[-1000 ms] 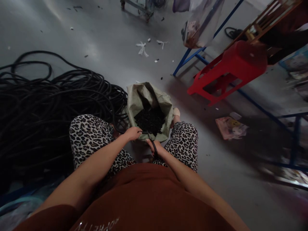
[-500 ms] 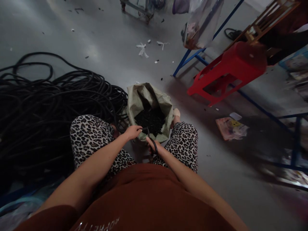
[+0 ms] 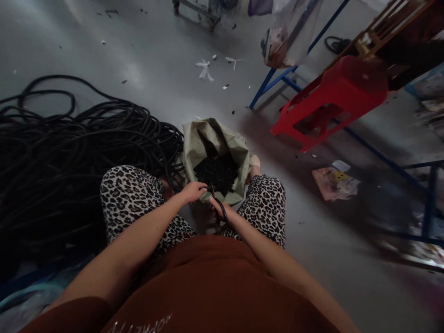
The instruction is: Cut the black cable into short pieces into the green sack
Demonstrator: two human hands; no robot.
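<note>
Black-handled scissors [image 3: 222, 206], greenish sack [image 3: 191, 138], leopard-print trousers [image 3: 130, 196]

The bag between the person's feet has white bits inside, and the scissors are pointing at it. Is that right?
Not quite: the bits inside the bag are black, not white, as the head view shows. The bag does sit between the feet, and the scissors do point at it.

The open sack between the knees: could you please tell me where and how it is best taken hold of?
Probably by the far rim of the sack, approached from the side opposite the knees: its material stands up there in loose folds to pinch, while the left hand and the right hand, holding scissors, crowd the near rim.
</note>
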